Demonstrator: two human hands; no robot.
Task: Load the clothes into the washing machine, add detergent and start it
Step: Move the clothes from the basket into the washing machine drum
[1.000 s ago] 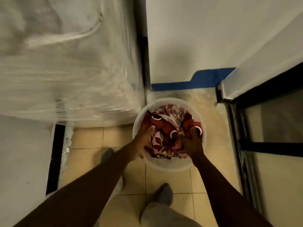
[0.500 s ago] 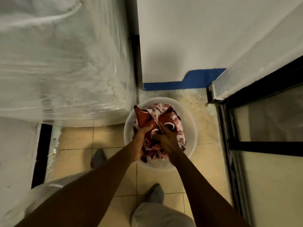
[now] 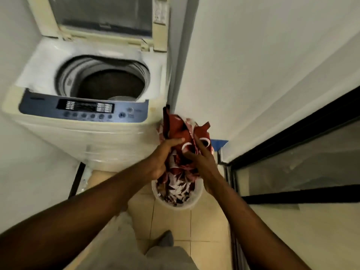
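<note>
Both hands clutch a bundle of red and white patterned clothes [image 3: 184, 137] from opposite sides: the left hand [image 3: 162, 159] has its fingers curled into the cloth on the left, the right hand [image 3: 202, 158] presses its fingers into the cloth on the right. The bundle is lifted above a round white tub [image 3: 176, 203] on the tiled floor [image 3: 171, 221], its lower folds trailing down into the tub. Just left of it stands the top-loading washing machine [image 3: 87, 133], lid [image 3: 101, 14] raised, drum [image 3: 109, 82] open, blue control panel [image 3: 83, 110] facing the person. A dark-framed glass door [image 3: 303, 172] stands at right.
</note>
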